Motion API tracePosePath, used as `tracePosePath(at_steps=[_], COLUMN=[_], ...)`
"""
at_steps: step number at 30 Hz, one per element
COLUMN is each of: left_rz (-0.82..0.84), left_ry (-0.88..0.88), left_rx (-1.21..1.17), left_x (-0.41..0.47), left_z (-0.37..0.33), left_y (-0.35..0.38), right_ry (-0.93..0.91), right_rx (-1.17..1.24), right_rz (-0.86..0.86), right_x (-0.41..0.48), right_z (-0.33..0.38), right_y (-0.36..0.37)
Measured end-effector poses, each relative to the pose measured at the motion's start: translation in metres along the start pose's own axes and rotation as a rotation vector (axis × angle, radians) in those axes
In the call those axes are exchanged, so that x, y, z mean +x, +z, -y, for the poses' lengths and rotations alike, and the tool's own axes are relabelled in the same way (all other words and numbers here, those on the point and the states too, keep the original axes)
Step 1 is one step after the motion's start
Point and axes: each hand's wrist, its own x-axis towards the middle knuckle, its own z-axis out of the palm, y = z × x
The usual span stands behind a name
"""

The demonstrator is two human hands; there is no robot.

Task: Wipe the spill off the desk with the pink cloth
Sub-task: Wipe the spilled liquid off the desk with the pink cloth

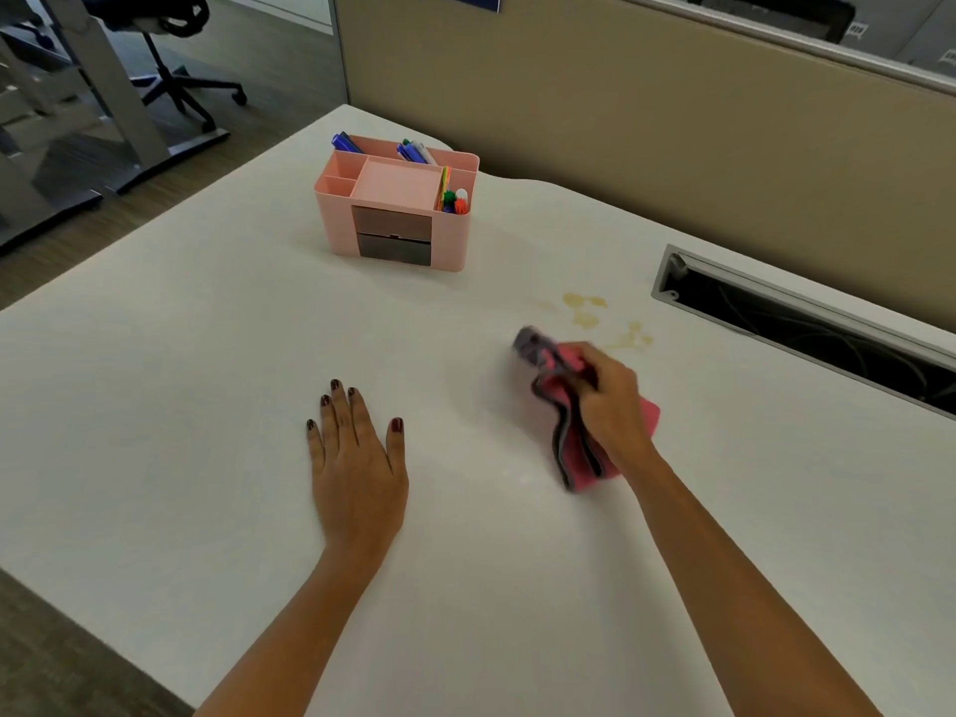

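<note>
A yellowish spill [600,315] lies in patches on the white desk [207,354], right of centre. My right hand [610,401] is shut on the folded pink cloth [566,447], which has grey edging and looks blurred by motion. The cloth is just in front of the spill and a little to its left, apart from it. My left hand [357,463] rests flat on the desk with its fingers spread, holding nothing.
A pink desk organiser [398,209] with pens and pins stands behind the left hand. A cable slot [807,328] with a grey frame opens in the desk at the right. A beige partition [646,111] backs the desk. An office chair [170,69] is far left.
</note>
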Motion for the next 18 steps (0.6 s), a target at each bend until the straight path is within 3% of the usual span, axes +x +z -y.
tracePosePath(at_steps=[2, 4, 8, 18], left_rz=[0.003, 0.007, 0.0, -0.008], left_ry=[0.0, -0.001, 0.0, -0.004], left_rx=[0.017, 0.025, 0.03, 0.016], left_x=[0.0, 0.0, 0.0, 0.001], left_z=[-0.001, -0.001, 0.0, -0.002], left_y=[0.0, 0.001, 0.002, 0.001], right_ry=[0.05, 0.106, 0.074, -0.059], right_rx=[-0.031, -0.095, -0.238, -0.069], right_rz=[-0.213, -0.215, -0.081, 0.373], right_x=[0.007, 0.017, 0.024, -0.001], right_z=[-0.003, -0.005, -0.004, 0.019], right_y=[0.002, 0.009, 0.036, 0.067])
